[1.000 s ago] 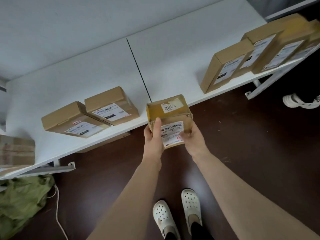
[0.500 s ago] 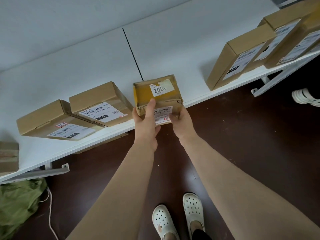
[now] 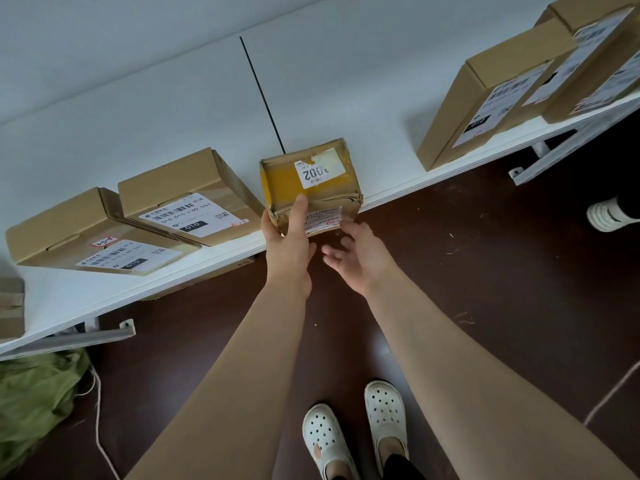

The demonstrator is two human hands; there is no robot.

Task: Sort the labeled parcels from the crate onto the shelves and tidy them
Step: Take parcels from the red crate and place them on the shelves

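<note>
Head view: left hand (image 3: 287,244) gripped the parcel (image 3: 311,181), seemingly steadying it on the shelf (image 3: 381,133); right hand (image 3: 356,258) spread empty below the shelf.

Both arms outstretched, left hand (image 3: 287,237) grips parcel (image 3: 311,181) with thumb on top, right hand (image 3: 356,258) loose, fingers spread.
</note>
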